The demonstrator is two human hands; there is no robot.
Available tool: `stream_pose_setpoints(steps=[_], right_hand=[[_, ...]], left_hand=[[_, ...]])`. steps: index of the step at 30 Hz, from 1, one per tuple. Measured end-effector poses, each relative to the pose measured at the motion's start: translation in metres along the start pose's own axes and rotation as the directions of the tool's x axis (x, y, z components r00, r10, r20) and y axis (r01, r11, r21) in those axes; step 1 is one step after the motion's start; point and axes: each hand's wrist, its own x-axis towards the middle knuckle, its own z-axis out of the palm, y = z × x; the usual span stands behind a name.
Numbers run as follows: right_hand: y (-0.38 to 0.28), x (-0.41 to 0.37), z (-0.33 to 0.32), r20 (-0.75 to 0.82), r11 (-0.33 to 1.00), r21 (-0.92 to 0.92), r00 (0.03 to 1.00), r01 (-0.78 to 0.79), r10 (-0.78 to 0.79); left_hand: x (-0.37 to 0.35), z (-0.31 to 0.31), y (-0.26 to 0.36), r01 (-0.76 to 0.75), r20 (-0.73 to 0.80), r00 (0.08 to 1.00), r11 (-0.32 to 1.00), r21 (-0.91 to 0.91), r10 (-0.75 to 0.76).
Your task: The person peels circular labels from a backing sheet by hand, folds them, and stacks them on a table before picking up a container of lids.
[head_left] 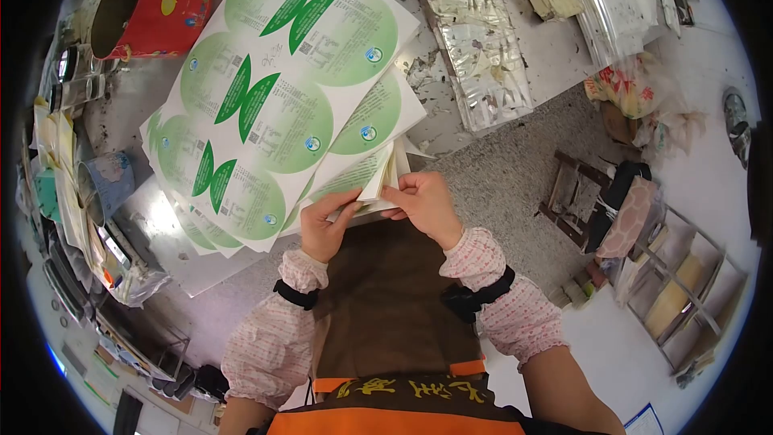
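Both hands meet at the near corner of a pile of white sheets printed with green circles (298, 117). My left hand (326, 224) pinches the lower edge of a small wad of cream-white paper (375, 185), thumb and fingers together. On the wad's other side, my right hand (427, 205) grips it with thumb and bent fingers. The paper stands up folded between the hands, over the pile's corner. Its lower part is hidden by my fingers. Dark green leaf-like shapes run across the top sheet.
A red bucket (165, 12) stands at the far left, with a blue cup (109, 181) nearer me. Silvery wrapped slabs (475, 40) lie at the back of the table. A chair (600, 205) and a metal rack (680, 290) stand on the right.
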Motion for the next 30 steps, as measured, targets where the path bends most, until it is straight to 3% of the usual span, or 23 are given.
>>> stream_pose_setpoints(steps=[3,8,11,15,18,21,24,27,29,30], right_hand=[[0.006,-0.001,-0.003,0.016,0.999,0.036,1.000,0.020,-0.021],[0.013,-0.007,-0.009,0.074,0.977,0.184,0.990,0.107,-0.122],[0.009,-0.008,-0.009,0.043,0.998,0.006,0.997,0.066,-0.066],[0.008,-0.004,0.000,0.010,0.999,-0.018,0.999,0.049,-0.049],[0.012,-0.005,-0.004,0.051,0.995,0.027,0.994,0.091,-0.092],[0.014,-0.010,-0.009,0.082,0.987,0.110,0.989,0.114,-0.124],[0.015,-0.012,-0.010,0.097,0.987,0.117,0.987,0.114,-0.125],[0.016,-0.009,-0.004,0.090,0.975,0.185,0.986,0.122,-0.141],[0.016,-0.011,-0.008,0.071,0.968,0.234,0.992,0.086,-0.106],[0.019,-0.011,-0.012,-0.093,0.977,0.059,0.975,0.207,-0.201]], left_hand=[[0.001,0.000,0.013,-0.091,0.029,0.996,0.990,0.110,0.088],[-0.005,0.003,0.001,0.012,-0.048,0.999,1.000,0.026,-0.011],[-0.006,0.006,0.002,-0.031,-0.038,0.999,0.999,0.022,0.031],[-0.004,0.004,0.009,-0.171,-0.008,0.985,0.979,0.113,0.173],[-0.004,0.004,0.006,-0.147,-0.012,0.989,0.982,0.119,0.150],[-0.006,0.005,0.001,-0.007,-0.058,0.998,0.999,0.043,0.009],[-0.008,0.007,0.013,-0.158,-0.019,0.987,0.981,0.116,0.162],[-0.005,0.012,0.028,-0.357,-0.001,0.924,0.866,0.350,0.382],[-0.004,0.011,0.021,-0.389,-0.009,0.903,0.828,0.404,0.429],[-0.003,0.012,0.018,-0.405,-0.013,0.891,0.808,0.428,0.454]])
